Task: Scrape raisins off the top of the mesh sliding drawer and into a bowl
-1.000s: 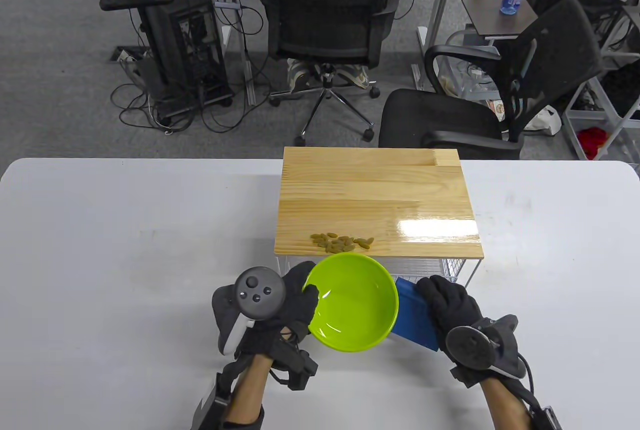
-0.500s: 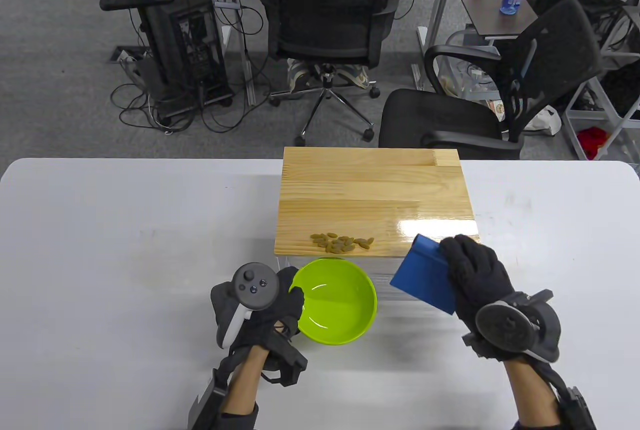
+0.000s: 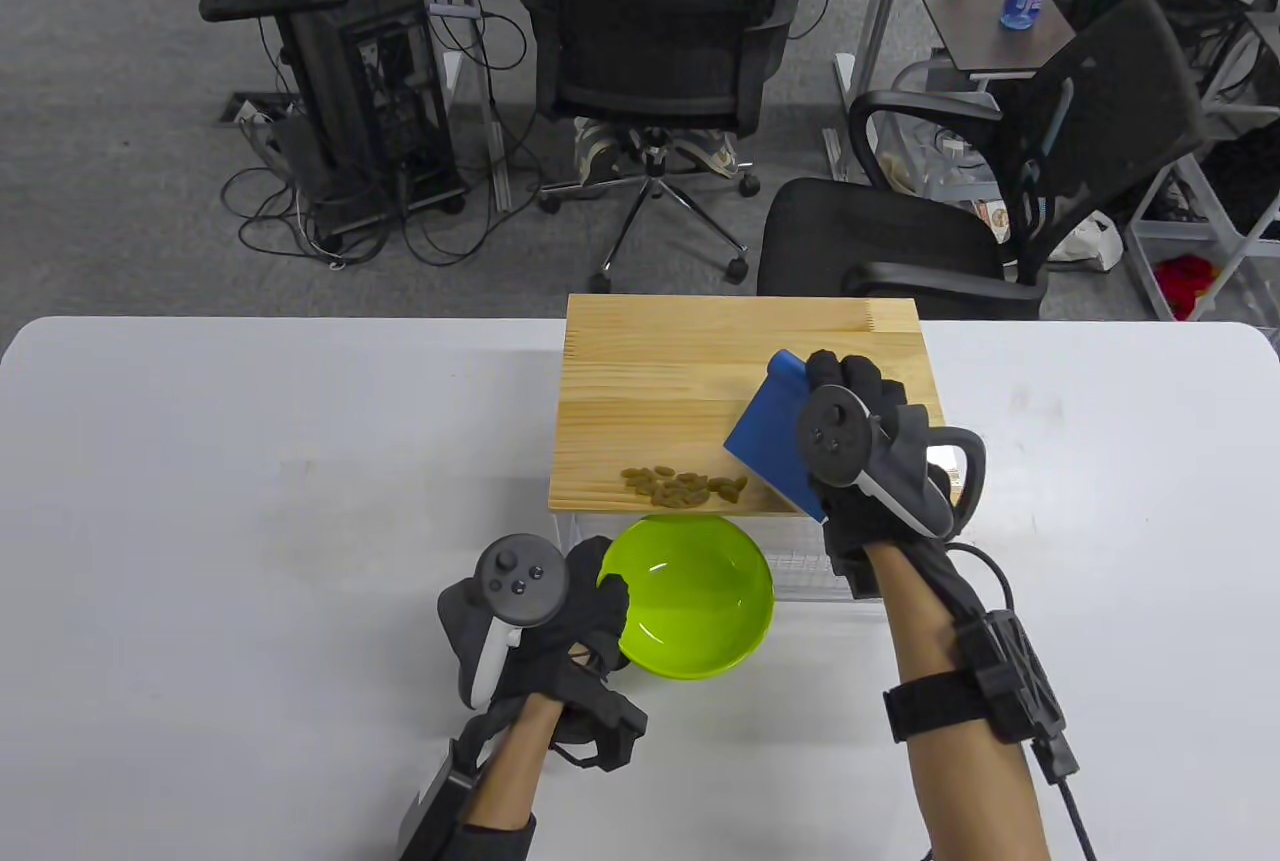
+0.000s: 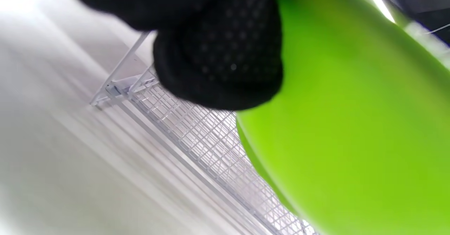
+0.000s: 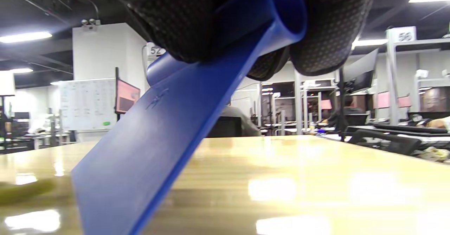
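Several raisins (image 3: 685,487) lie in a small heap near the front edge of the drawer's wooden top (image 3: 700,371). My left hand (image 3: 590,601) grips the left rim of a lime-green bowl (image 3: 695,601), held just below that front edge, in front of the white mesh drawer (image 4: 197,136). My right hand (image 3: 870,441) grips a blue scraper (image 3: 765,436) by its rolled handle, blade angled down over the wood just right of the raisins. In the right wrist view the scraper (image 5: 168,133) slants toward the glossy top (image 5: 299,178).
The white table (image 3: 250,501) spreads to both sides of the drawer unit. Black office chairs (image 3: 650,31) and desks stand on the grey floor beyond the table's far edge.
My right hand lifted the scraper from beside the bowl up onto the wooden top, next to the raisins. The bowl first dropped back and left, then shifted a little right and up toward the board's edge.
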`<act>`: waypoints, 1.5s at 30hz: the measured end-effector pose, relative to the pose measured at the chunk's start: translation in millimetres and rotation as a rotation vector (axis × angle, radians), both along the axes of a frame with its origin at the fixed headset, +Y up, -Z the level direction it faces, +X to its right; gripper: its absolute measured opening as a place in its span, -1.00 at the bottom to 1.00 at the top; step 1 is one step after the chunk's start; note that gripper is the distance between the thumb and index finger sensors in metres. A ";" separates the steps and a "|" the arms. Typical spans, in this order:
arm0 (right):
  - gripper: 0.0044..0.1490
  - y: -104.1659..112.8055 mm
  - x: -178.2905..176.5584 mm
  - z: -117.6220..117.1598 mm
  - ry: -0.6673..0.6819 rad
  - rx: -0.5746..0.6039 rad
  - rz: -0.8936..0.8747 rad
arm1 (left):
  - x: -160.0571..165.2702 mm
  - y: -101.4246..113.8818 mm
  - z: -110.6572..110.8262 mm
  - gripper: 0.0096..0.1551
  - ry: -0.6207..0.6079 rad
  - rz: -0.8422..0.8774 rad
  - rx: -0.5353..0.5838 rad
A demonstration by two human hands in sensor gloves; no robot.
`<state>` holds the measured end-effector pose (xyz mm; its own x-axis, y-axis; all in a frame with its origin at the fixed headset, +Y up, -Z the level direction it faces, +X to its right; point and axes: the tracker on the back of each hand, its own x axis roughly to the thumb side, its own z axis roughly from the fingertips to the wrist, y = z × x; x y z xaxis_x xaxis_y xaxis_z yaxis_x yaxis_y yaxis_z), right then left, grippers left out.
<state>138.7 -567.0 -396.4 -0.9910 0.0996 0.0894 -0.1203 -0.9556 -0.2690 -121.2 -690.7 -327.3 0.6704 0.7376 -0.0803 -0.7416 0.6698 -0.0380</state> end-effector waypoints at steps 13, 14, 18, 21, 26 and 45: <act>-0.27 -4.5 -17.0 22.4 0.140 0.037 -0.011 | -5.3 2.9 1.4 -0.38 0.018 0.045 0.005; -0.27 -4.6 -17.2 23.1 0.147 0.037 -0.012 | -5.5 3.1 1.5 -0.37 0.020 0.045 0.004; -0.27 -4.6 -17.5 27.8 0.183 0.056 -0.009 | -9.1 3.4 1.0 -0.37 0.032 0.059 0.003; -0.27 -5.8 -17.6 32.3 0.234 0.077 -0.012 | -14.1 3.5 0.2 -0.37 0.036 0.071 0.001; -0.27 -7.3 -22.6 41.5 0.304 0.107 0.004 | -18.4 3.6 -0.4 -0.36 0.047 0.069 0.005; -0.27 -3.2 -34.8 7.5 0.035 0.198 0.053 | -34.9 0.8 -0.3 -0.46 0.069 0.062 -0.035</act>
<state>103.9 -570.2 -388.9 -0.9903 0.0250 0.1367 -0.0844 -0.8899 -0.4483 -156.1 -689.9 -327.6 0.6154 0.7735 -0.1514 -0.7833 0.6216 -0.0080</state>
